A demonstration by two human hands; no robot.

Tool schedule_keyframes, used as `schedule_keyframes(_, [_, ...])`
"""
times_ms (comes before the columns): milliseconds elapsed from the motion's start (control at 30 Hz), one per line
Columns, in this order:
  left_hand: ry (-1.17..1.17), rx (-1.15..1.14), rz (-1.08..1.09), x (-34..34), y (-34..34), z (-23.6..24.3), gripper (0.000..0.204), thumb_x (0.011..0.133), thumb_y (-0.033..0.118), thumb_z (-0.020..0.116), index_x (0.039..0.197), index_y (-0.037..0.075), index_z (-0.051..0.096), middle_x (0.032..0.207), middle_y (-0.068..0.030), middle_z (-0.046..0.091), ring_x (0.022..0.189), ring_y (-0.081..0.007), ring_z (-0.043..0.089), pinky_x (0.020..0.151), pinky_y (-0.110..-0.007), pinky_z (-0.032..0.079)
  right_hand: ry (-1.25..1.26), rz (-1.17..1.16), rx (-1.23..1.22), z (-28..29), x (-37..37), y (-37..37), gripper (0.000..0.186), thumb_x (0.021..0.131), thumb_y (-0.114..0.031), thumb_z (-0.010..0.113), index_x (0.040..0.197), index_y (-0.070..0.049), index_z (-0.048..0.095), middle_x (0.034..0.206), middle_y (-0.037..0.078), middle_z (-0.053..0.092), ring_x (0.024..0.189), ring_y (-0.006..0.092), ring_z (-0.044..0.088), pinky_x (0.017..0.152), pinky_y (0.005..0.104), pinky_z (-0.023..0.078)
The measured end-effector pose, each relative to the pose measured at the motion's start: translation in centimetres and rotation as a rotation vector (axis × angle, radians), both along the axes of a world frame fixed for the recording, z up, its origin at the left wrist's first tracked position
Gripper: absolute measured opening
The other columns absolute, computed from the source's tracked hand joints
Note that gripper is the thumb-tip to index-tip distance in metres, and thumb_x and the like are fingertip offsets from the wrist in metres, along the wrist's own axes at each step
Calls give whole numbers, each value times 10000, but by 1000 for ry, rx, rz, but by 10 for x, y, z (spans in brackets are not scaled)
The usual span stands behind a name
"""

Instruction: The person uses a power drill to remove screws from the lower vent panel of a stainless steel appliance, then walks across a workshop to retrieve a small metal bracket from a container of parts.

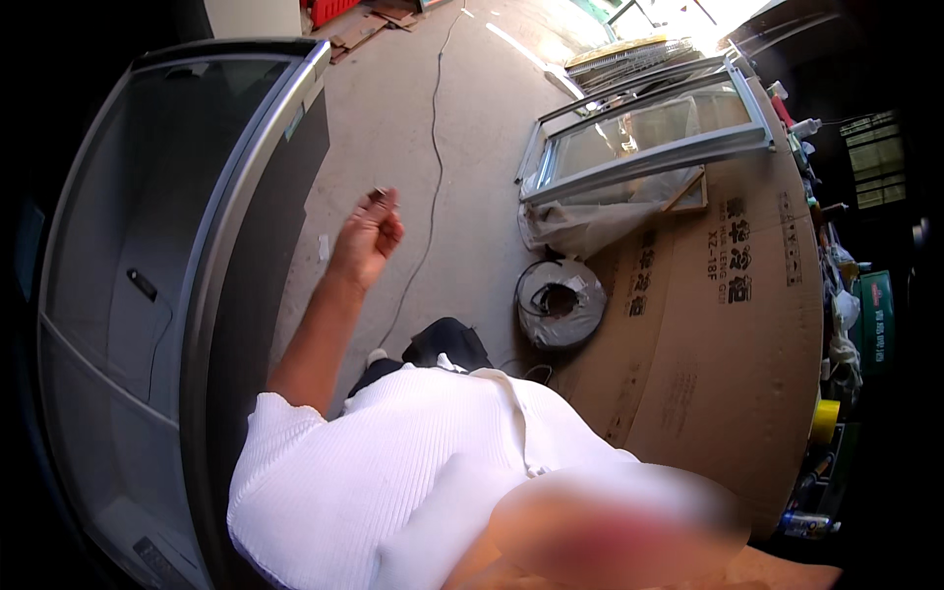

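Note:
My left hand (367, 236) reaches forward over the concrete floor, its fingers curled together in a pinch. Something small and dark shows at the fingertips, too small to name. To the left of this hand stands a tall glass-fronted cabinet (157, 187) with a metal-edged frame; the hand is apart from it. A small dark fitting (143, 284) sits on the cabinet's glass side. Beyond the hand a thin dark cable (434, 167) runs along the floor. My right hand is out of the picture; only bare skin shows at the lower right edge.
On the right, a large cardboard sheet (688, 364) carries a metal-framed glass panel (649, 138) and plastic film (590, 224). A grey wrapped ring (562, 320) lies beside it. Farther right are a green box (875, 315) and yellow roll (826, 421). Brown boards (364, 31) lie far off.

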State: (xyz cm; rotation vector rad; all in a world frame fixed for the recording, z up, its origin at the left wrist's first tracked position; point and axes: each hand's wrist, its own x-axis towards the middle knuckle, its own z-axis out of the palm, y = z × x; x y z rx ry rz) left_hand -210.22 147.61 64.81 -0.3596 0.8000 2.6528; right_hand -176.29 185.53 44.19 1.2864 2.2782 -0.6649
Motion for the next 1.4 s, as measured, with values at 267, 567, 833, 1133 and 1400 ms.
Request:
schedule_keyframes(267, [-8,56,-608,-201,178,0,170,891,208,659,1008,148,552,863,68,603,785,-42,589,716,-219,502,-257,62,-93,-70,-225,84,355,687,-170,697,982,23,657,949,189,669,887,252,645,754,361,506])
schedule_keyframes(567, [-18,-62,-105,-504,202,23,159,921,124,595,1070,129,539,998,-4,639,913,-94,633,816,-248,540,125,189,199,-57,-649,286,292,738,-154,678,1000,-26,669,933,152,673,826,206,646,707,354,510])
schedule_keyframes(833, [-55,18,474,-820,181,-36,58,895,141,640,911,116,590,856,23,625,754,-58,599,700,-201,534,398,103,-13,58,-1012,269,337,733,-268,657,993,-53,654,918,186,677,930,351,651,761,415,495])
schedule_keyframes(1133, [-240,179,-205,-1124,406,29,209,847,271,691,775,103,588,697,29,596,616,-63,597,608,-206,535,-209,2,-162,-36,-1102,353,324,727,-254,686,977,-50,664,904,172,669,888,320,638,777,425,500])
schedule_keyframes(1400, [-465,248,-572,-1338,583,-43,303,866,358,647,734,117,521,652,30,538,551,-59,535,549,-217,502,-313,-153,-263,-88,-1310,461,261,730,-210,688,916,-29,671,835,134,669,803,264,642,724,392,502])
